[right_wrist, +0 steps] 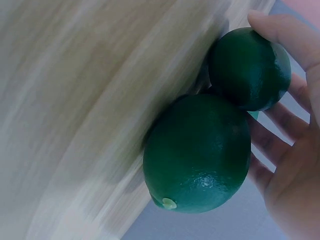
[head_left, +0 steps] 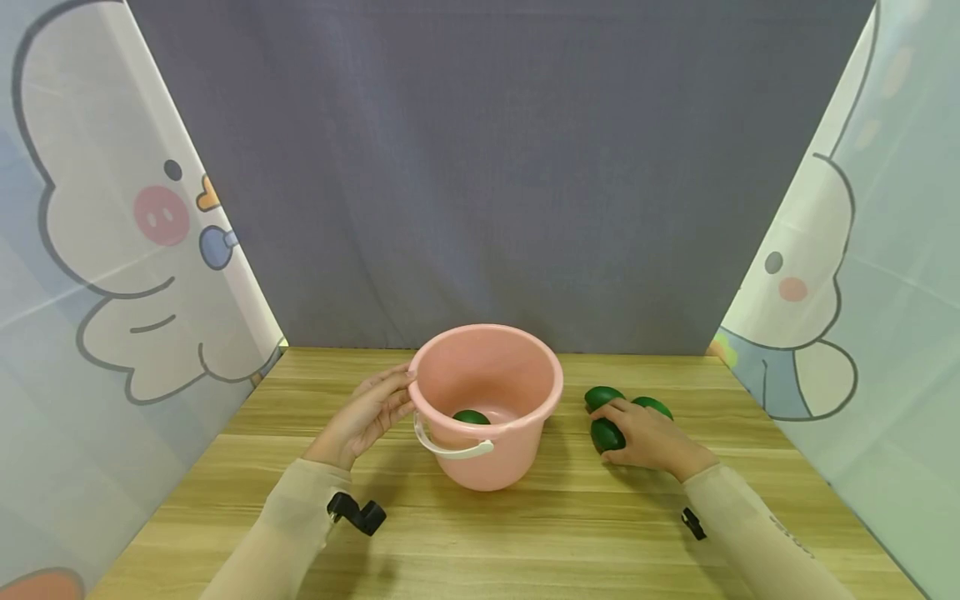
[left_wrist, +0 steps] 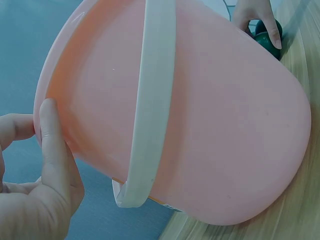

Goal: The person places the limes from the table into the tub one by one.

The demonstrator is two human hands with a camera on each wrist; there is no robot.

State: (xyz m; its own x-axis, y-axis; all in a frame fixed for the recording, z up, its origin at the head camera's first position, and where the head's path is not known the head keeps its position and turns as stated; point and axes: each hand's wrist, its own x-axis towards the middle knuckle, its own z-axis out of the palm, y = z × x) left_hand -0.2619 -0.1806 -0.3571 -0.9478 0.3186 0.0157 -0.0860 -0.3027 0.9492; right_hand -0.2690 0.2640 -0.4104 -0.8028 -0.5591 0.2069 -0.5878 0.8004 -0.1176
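A pink bucket point(head_left: 498, 458) with a white handle point(head_left: 457, 452) stands upright on the table. My left hand point(head_left: 372, 417) pinches its rim at the left, thumb on the outside in the left wrist view. Inside the bucket lies one green lime point(head_left: 471, 417). To the right of the bucket, my right hand point(head_left: 645, 433) has its thumb and fingers around a lime point(right_wrist: 250, 69). Another lime point(right_wrist: 197, 152) lies against that one, nearer the wrist. In the head view a lime point(head_left: 602, 397) shows beyond the fingers, and one point(head_left: 652, 407) peeks out behind the hand.
The wooden table point(head_left: 465, 550) runs up to a grey curtain point(head_left: 487, 167) at the back. Printed cloth panels with cartoon figures hang on both sides. A black wrist mount point(head_left: 356, 512) sticks out from the left sleeve.
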